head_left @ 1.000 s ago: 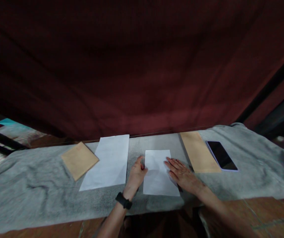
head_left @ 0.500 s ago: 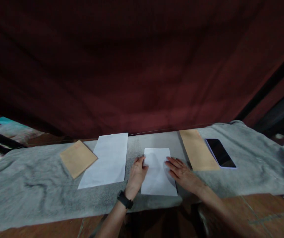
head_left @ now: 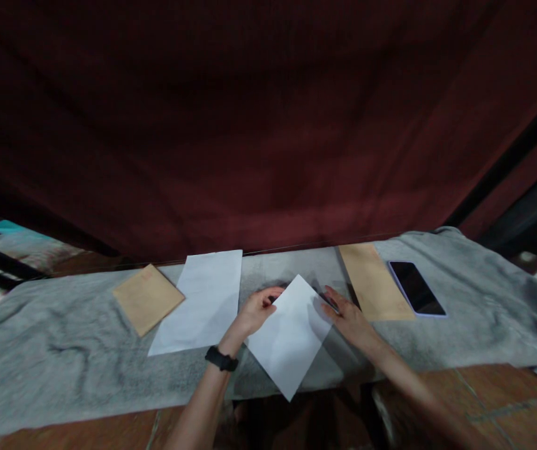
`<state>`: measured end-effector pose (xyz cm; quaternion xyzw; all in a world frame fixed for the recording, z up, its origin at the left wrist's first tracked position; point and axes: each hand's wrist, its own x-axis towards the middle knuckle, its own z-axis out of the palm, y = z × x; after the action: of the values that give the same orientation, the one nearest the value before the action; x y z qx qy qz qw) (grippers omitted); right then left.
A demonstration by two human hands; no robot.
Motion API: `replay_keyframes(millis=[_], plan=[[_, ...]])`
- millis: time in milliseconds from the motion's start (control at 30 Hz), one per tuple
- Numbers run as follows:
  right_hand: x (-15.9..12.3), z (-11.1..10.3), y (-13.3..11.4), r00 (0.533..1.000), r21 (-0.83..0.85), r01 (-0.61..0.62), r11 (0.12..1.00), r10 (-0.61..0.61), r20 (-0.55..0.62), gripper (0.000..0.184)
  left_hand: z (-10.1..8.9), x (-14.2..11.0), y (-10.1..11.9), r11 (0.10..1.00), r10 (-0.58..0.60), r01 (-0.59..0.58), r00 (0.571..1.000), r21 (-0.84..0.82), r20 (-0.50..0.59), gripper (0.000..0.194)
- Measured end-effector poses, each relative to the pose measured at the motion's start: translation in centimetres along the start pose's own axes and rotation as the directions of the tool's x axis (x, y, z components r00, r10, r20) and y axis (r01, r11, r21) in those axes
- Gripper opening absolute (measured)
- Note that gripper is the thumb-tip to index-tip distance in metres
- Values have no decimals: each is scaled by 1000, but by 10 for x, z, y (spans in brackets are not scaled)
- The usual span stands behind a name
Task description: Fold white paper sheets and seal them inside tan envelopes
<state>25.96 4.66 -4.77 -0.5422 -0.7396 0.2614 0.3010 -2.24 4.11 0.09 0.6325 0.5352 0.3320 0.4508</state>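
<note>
Your two hands were apart, with one sheet of white paper [head_left: 291, 340] between them. Your left hand [head_left: 256, 310] was pinched on the sheet's far left edge, thumb on the near face. Your right hand [head_left: 351, 322] was at the far right edge, its thumb and fingers by the paper's right corner; you could not tell from this view whether they were clamped on it. The sheet was turned cornerwise like a diamond, one corner pointing far and the opposite one reaching past the near edge of the gray cloth [head_left: 62, 356]. You had a black wristwatch [head_left: 221, 358] on your left wrist. To the left of your hands, a larger white sheet [head_left: 207, 300] lay flat on the cloth, and a squarish brown envelope [head_left: 149, 300] overlapped its left side with one corner. To the right lay a longer brown envelope [head_left: 375, 284], and just beside its right edge a smartphone [head_left: 417, 289] with a lilac rim, its dark screen up. A dark red curtain [head_left: 268, 156] hung on the far side, and reddish floor tiles [head_left: 512, 400] showed at the near right.
</note>
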Motion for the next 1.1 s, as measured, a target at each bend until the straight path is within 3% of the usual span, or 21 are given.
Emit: replay_keyframes(millis=[167, 300, 400, 467, 567, 667, 867, 1033, 1100], plan=[[6, 3, 1, 992, 62, -121, 991, 119, 39, 53, 7, 8, 11, 985, 61, -54, 998, 162, -35, 45], [10, 5, 3, 978, 126, -206, 971, 198, 69, 44, 16, 10, 17, 925, 182, -105, 966, 366, -184, 49], [11, 5, 7, 971, 124, -240, 963, 238, 29, 41, 38, 1, 12, 824, 287, -93, 919, 560, -271, 48], [10, 4, 11, 973, 97, -229, 969, 231, -5, 39, 60, -8, 3, 772, 285, -84, 932, 630, -225, 45], [6, 1, 15, 984, 8, -174, 985, 175, -39, 38, 90, -24, -13, 655, 275, -89, 953, 750, -127, 53], [0, -2, 14, 994, -135, -102, 986, 96, -52, 41, 104, -34, -21, 571, 267, -53, 956, 820, -124, 62], [-5, 3, -7, 985, -420, 49, 906, -114, -130, 43, 101, -33, -22, 497, 281, -69, 956, 865, -85, 62], [-16, 38, -28, 932, -389, 352, 851, -358, 61, 50, 101, -33, -24, 474, 266, -59, 961, 879, -79, 57], [-22, 50, -31, 917, -404, 391, 827, -388, 93, 51, 100, -34, -26, 470, 265, -62, 961, 880, -74, 58]])
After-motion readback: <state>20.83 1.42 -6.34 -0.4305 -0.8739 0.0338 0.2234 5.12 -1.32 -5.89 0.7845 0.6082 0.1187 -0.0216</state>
